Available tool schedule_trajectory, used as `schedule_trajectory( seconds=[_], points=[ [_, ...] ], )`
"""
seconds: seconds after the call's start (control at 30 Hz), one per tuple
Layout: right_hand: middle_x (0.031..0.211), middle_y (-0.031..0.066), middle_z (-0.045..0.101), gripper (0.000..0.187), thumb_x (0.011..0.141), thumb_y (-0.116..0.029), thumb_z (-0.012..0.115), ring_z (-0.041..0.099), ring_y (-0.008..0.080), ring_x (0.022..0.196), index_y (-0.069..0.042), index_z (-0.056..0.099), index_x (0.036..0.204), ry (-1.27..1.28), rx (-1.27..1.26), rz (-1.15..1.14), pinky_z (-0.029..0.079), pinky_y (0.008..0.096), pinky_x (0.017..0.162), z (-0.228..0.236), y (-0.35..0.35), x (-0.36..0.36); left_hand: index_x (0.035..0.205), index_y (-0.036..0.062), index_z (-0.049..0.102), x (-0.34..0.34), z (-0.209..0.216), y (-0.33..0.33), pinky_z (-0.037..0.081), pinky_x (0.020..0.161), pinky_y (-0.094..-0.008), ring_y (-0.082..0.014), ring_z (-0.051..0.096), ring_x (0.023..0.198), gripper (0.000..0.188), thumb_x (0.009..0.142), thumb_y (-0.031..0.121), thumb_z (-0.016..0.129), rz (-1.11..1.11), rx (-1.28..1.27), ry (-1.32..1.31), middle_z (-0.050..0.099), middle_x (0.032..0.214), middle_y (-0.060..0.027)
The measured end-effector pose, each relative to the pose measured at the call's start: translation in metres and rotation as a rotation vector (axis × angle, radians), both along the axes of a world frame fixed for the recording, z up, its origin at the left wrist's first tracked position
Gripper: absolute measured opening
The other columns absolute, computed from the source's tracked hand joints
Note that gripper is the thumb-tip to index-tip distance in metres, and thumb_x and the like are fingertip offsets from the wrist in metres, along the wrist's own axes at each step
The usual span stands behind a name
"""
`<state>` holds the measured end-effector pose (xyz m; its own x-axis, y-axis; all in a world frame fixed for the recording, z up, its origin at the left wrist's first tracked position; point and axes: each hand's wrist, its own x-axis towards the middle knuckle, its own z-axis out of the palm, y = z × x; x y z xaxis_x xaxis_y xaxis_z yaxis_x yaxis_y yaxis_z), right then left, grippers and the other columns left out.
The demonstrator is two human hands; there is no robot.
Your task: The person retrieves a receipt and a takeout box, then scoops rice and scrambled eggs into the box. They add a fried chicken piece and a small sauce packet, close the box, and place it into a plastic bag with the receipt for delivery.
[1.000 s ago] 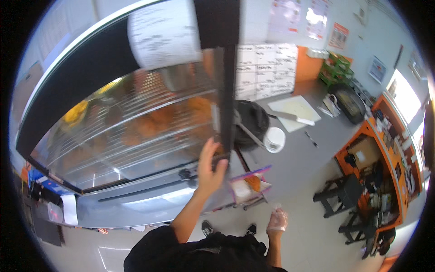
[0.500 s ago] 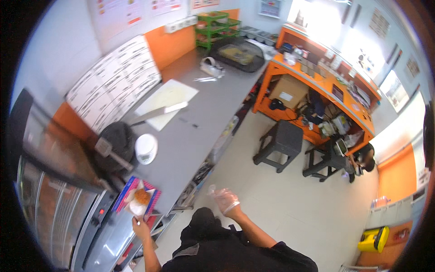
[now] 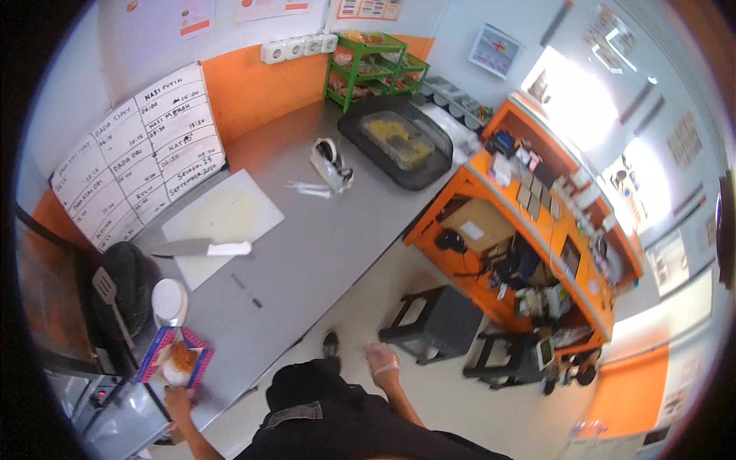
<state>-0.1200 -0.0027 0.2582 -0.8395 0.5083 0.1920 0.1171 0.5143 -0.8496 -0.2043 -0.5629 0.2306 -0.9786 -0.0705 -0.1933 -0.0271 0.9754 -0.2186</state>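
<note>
My left hand (image 3: 179, 402) grips the near edge of an open blue and pink paper food box (image 3: 202, 366) at the counter's left end. Inside lie a crumbed, fried brown piece (image 3: 183, 356) and a mound of white rice (image 3: 177, 374). Just beyond the box is a round white kitchen scale (image 3: 169, 300); a slotted spatula (image 3: 112, 297) rests on a dark round vessel beside it. My right hand (image 3: 382, 362), in a clear plastic glove, hangs over the floor with its fingers apart and holds nothing.
A knife (image 3: 205, 248) lies across a white cutting board (image 3: 249, 205) on the grey counter (image 3: 307, 268). Further along are a tape dispenser (image 3: 330, 165), a black tray (image 3: 356, 126) and a green rack (image 3: 330, 80). Black stools (image 3: 441, 322) stand by the orange workbench (image 3: 471, 165).
My viewpoint has shifted and turned along the counter. The food box, still in my left hand, is now closer to the scale. My right hand stays out to the side.
</note>
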Motion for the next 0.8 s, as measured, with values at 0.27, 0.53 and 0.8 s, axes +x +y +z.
schedule_trajectory(
  seconds=[0.27, 0.53, 0.8],
  points=[
    [0.079, 0.0162, 0.064, 0.017, 0.090, -0.017, 0.058, 0.063, 0.0316, 0.079, -0.002, 0.066, 0.087, -0.170, 0.109, -0.303, 0.049, 0.0383, 0.072, 0.016, 0.195, -0.092, 0.108, -0.0050, 0.056, -0.014, 0.047, 0.035, 0.049, 0.079, -0.0449, -0.0367, 0.063, 0.091, 0.035, 0.080, 0.014, 0.050, 0.876, 0.242, 0.323, 0.063, 0.097, -0.0239],
    [0.090, 0.0031, 0.059, 0.016, 0.096, -0.014, 0.052, 0.057, 0.0129, 0.075, 0.000, 0.058, 0.100, 0.478, -0.353, -0.189, 0.046, 0.0264, 0.066, 0.108, 0.399, -0.343, 0.111, -0.0025, 0.057, -0.208, 0.180, 0.357, 0.048, 0.086, -0.0354, -0.0281, 0.058, 0.098, 0.025, 0.087, -0.001, 0.050, 0.343, 0.411, 1.365, 0.061, 0.107, -0.0158],
    [0.087, 0.0125, 0.065, 0.016, 0.086, -0.011, 0.067, 0.063, 0.0238, 0.084, -0.001, 0.066, 0.098, 0.291, 0.165, -0.133, 0.049, 0.0349, 0.075, 0.151, 0.618, -0.602, 0.098, 0.0030, 0.064, -0.486, 0.226, 0.710, 0.050, 0.078, -0.0344, -0.0287, 0.063, 0.085, 0.014, 0.086, 0.001, 0.058, -0.270, 0.948, 0.714, 0.066, 0.094, -0.0136]
  ],
)
